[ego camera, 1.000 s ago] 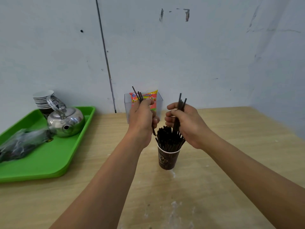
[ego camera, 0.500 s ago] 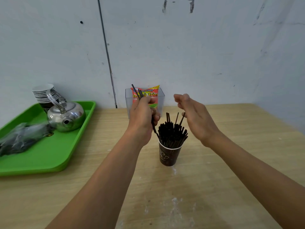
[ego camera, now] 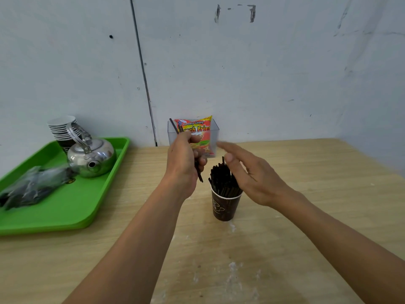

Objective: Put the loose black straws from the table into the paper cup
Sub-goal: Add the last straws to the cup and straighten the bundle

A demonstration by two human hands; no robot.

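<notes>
A dark brown paper cup [ego camera: 224, 207] stands on the wooden table [ego camera: 306, 216], packed with upright black straws [ego camera: 222, 179]. My left hand [ego camera: 183, 163] is just left of the cup and above the table, shut on a few black straws [ego camera: 174, 126] whose ends stick out above and below the fist. My right hand [ego camera: 252, 174] hovers flat over the right side of the cup, fingers spread and empty, its thumb close to the straw tips.
A clear plastic box [ego camera: 213, 132] holding a red snack packet [ego camera: 197, 128] stands behind the hands by the wall. At left, a green tray [ego camera: 65, 211] carries a steel kettle [ego camera: 92, 156], stacked paper cups [ego camera: 61, 128] and a plastic-wrapped bundle [ego camera: 30, 187].
My right hand let its straws go into the cup, opened and now lies flat over the straw tips. The left hand has kept its straws and barely moved.
</notes>
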